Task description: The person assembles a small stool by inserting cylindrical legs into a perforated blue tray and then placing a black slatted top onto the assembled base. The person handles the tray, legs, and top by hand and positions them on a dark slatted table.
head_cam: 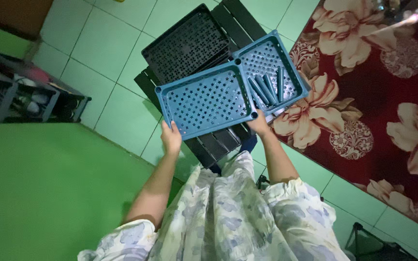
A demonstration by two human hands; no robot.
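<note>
Floral-print clothing [228,217] filled the near frame. Beyond it lay a red floral rug [388,96] at right and a black slatted table [209,140]. Two blue perforated shelf trays [204,99] rested joined on it, blue tubes [267,87] lying loose in the far one, a black tray [185,43] behind; assembly looked partly done. Left hand [171,137] and right hand [259,124] each closed on the near tray's edge.

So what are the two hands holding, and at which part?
Both hold the nearer blue perforated tray by its near long edge: the left hand at the left corner, the right hand at the right corner, beside the second blue tray.
</note>
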